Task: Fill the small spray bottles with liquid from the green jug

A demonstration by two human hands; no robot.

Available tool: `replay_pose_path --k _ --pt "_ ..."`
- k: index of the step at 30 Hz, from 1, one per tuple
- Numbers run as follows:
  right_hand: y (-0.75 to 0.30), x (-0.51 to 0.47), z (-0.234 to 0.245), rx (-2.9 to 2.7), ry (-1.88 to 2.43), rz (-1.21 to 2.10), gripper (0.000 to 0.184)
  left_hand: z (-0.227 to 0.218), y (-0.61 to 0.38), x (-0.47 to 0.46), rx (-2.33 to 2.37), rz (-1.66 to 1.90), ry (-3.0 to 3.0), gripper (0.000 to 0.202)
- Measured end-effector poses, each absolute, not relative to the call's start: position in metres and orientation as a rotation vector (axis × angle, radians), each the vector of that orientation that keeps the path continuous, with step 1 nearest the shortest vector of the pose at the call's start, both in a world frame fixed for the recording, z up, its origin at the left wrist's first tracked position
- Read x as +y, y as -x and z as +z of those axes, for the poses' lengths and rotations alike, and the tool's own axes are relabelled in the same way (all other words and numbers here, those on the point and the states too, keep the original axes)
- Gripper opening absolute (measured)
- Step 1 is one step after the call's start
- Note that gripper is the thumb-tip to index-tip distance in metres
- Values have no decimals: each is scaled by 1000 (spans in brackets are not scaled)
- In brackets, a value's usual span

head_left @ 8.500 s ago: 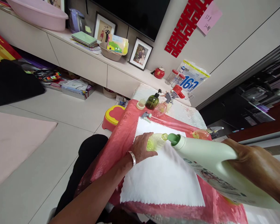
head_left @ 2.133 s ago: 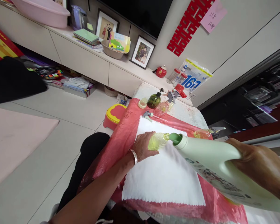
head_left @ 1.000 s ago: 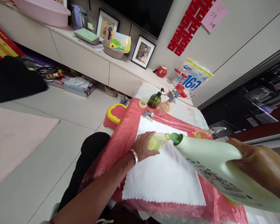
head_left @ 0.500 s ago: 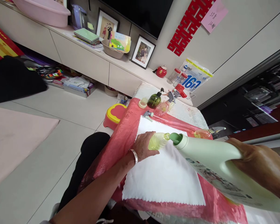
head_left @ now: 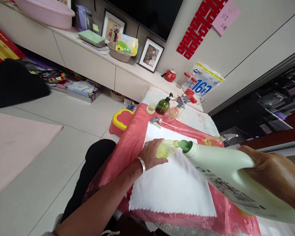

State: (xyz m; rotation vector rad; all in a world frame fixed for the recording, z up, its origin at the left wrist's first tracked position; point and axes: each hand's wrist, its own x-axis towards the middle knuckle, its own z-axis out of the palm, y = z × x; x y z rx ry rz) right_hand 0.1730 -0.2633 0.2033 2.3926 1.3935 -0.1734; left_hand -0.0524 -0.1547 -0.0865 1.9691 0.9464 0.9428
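My left hand (head_left: 151, 152) is wrapped round a small clear bottle (head_left: 167, 148) with yellowish liquid in it, over a white cloth (head_left: 172, 186). By its handle, my right hand (head_left: 272, 173) grips a large pale green jug (head_left: 218, 160), tipped so that its green spout meets the small bottle's open neck. Whether liquid is flowing is too fine to make out. Beyond the cloth's far edge lies a grey spray head (head_left: 156, 121) with a thin tube. A clear spray bottle (head_left: 170, 114) and a dark green pump bottle (head_left: 163, 105) stand behind it.
A red plastic sheet (head_left: 127, 144) covers much of the table. Another spray bottle (head_left: 213, 141) lies beyond the jug. A cream cap (head_left: 150, 108) rests at the far left corner. A red and yellow stool (head_left: 121, 121) stands beside the table, before a low cabinet (head_left: 88, 62).
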Motion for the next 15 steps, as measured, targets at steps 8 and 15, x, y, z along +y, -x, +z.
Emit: replay_pose_path --k 8,15 --pt "-166 -263 206 1378 -2367 -150 33 -88 52 -155 947 961 -1987 92" --pt "-169 -264 205 1370 -2356 -144 35 -86 53 -155 948 938 -1985 92"
